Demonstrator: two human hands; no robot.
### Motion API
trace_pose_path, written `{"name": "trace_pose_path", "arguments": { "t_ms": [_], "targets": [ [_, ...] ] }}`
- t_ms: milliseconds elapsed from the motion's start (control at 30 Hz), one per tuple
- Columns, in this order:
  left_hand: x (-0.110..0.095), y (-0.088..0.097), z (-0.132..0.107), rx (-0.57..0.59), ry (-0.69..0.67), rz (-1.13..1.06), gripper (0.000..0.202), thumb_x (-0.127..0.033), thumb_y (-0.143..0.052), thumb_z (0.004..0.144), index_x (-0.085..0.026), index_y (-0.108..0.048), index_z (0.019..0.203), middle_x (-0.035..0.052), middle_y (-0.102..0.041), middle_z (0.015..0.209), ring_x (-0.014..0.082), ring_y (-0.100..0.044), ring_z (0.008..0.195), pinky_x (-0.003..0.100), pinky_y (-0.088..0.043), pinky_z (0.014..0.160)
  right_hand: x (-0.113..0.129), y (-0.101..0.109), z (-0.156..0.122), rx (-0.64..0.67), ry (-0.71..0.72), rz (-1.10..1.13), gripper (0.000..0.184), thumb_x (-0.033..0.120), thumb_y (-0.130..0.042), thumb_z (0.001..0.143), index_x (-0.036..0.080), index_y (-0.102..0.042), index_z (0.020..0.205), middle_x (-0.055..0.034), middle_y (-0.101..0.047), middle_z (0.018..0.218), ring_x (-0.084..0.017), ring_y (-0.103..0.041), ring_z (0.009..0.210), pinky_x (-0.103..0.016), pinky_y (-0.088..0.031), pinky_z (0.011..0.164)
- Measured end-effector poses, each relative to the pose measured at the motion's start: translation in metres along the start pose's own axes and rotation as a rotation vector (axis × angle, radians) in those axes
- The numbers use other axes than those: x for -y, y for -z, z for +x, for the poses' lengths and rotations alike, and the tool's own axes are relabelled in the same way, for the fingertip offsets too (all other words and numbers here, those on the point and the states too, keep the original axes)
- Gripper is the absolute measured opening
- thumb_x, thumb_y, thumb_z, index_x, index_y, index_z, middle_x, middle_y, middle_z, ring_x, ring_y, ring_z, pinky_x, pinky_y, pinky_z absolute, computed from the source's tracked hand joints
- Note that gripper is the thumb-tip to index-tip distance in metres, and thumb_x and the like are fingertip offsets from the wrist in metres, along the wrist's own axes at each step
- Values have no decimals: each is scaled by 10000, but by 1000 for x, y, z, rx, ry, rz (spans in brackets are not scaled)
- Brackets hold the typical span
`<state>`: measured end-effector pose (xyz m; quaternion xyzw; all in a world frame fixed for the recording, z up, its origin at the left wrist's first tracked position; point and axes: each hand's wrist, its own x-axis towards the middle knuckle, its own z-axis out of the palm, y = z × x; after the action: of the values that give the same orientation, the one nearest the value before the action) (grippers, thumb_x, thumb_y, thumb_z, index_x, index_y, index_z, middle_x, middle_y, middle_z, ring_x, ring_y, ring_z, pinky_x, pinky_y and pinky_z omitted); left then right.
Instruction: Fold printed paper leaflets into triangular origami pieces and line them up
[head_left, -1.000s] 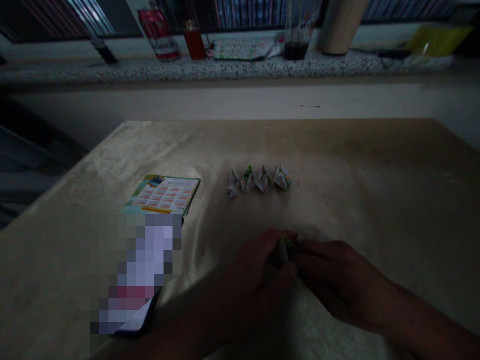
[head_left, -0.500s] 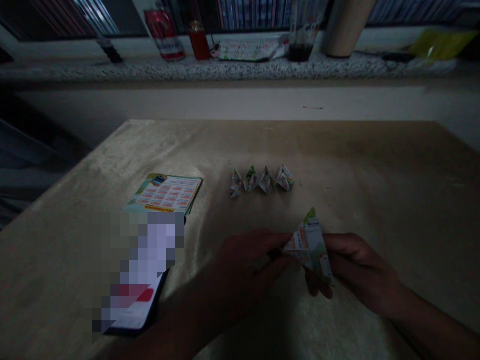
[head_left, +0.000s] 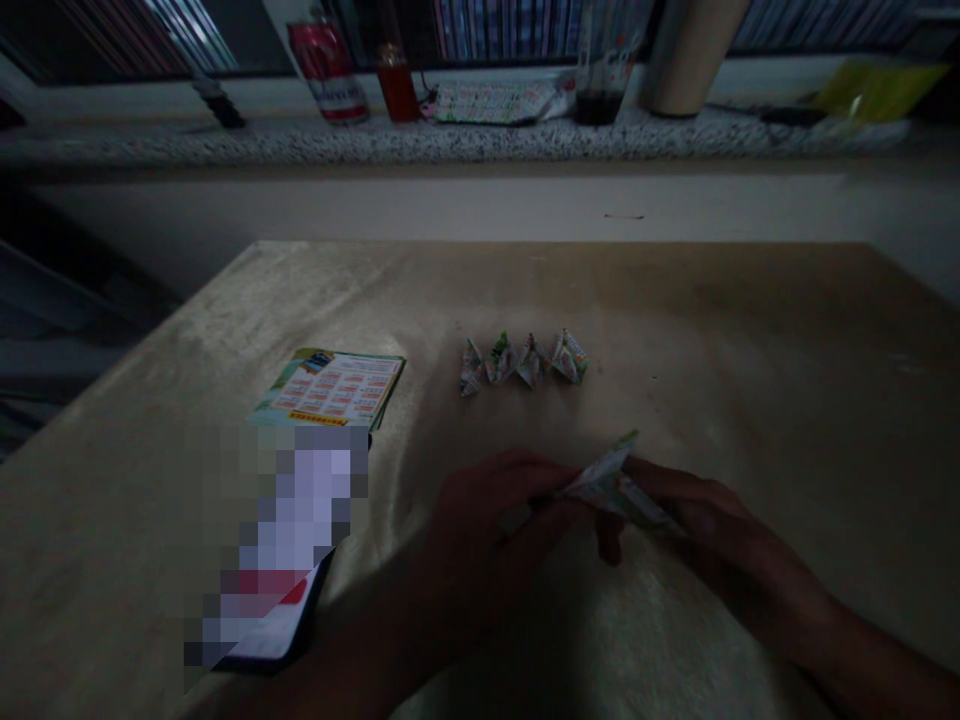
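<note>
Between my two hands, above the near part of the table, is a folded piece of printed paper (head_left: 611,485), white with green and orange print. My left hand (head_left: 499,520) pinches its left corner between thumb and fingers. On the other side my right hand (head_left: 712,520) grips the right part, with fingers behind and below the paper. The paper is tilted, so its folds and a gap between its flaps face me. Farther back, several small folded paper shapes (head_left: 531,362) with pointed tips stand in a row on the table.
A stack of printed sheets (head_left: 337,385) lies left of the row, with a phone (head_left: 277,620), partly pixelated, nearer to me. Along the granite sill (head_left: 465,145) stand a red can (head_left: 330,75), a red bottle (head_left: 397,90), a packet (head_left: 495,102) and a cup of dark liquid (head_left: 600,100).
The folded paper has turned and tipped in my hands, from a broad triangular face to an edge-on view with flaps apart. My right hand has rotated with it; my left hand stays nearly in place.
</note>
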<state>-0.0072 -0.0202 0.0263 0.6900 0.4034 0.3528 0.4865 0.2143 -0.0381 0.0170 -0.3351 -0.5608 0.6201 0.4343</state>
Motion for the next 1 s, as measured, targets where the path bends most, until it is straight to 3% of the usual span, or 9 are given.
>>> {"name": "trace_pose_path", "arguments": {
  "t_ms": [100,167,267,400,500,700,833,1000],
  "targets": [
    [4,-2,1,-26,-14,-54,151,-257,-650,974,-242,-793,1018,21,-755,1013,154,-703,918,255,-519,815,0,4,0,33,104,-138,364,508,-521,994,262,-761,1114,-86,-714,1050,-237,-671,882,-331,-580,725],
    [5,-2,1,8,-23,-33,142,-243,-646,966,-218,-784,988,24,-741,967,154,-690,883,264,-515,790,1,5,2,51,188,-296,285,340,-533,1001,265,-722,1200,-76,-703,1061,-200,-667,844,-304,-573,723],
    [3,1,-1,47,33,46,153,-238,-725,895,-208,-743,1044,19,-725,956,167,-669,868,294,-514,799,3,4,5,29,317,-529,455,33,-555,879,280,-689,1236,-43,-720,1030,-153,-684,822,-255,-562,739],
    [1,7,-4,88,73,32,712,-343,-908,706,-283,-593,1341,31,-689,1216,230,-651,1072,361,-508,946,4,1,5,62,421,-715,413,20,-596,805,213,-704,1153,-46,-746,924,-161,-719,797,-239,-567,685],
    [-2,9,-2,121,57,-19,925,-393,-972,589,-291,-542,1401,39,-656,1283,244,-636,1119,356,-507,973,4,-1,3,102,444,-803,304,59,-591,791,181,-718,1039,-46,-740,838,-173,-713,717,-269,-568,647],
    [-8,9,4,182,135,-44,589,-331,-955,624,-229,-727,1157,23,-711,1069,219,-647,956,307,-510,815,8,-5,3,158,454,-818,228,63,-602,797,178,-716,957,-38,-720,803,-165,-697,711,-266,-543,634],
    [-5,4,5,199,279,-225,494,-295,-934,662,-240,-752,1118,7,-733,1016,200,-649,911,297,-496,788,5,-6,4,159,462,-774,131,98,-674,866,164,-693,978,-50,-730,833,-157,-695,732,-252,-538,653],
    [-1,-4,7,134,442,-489,323,-229,-917,657,-179,-765,937,-1,-732,855,161,-646,806,268,-489,742,-4,-8,1,85,430,-773,72,103,-649,909,173,-653,930,-23,-680,736,-125,-623,587,-237,-473,526]
  ]
}}
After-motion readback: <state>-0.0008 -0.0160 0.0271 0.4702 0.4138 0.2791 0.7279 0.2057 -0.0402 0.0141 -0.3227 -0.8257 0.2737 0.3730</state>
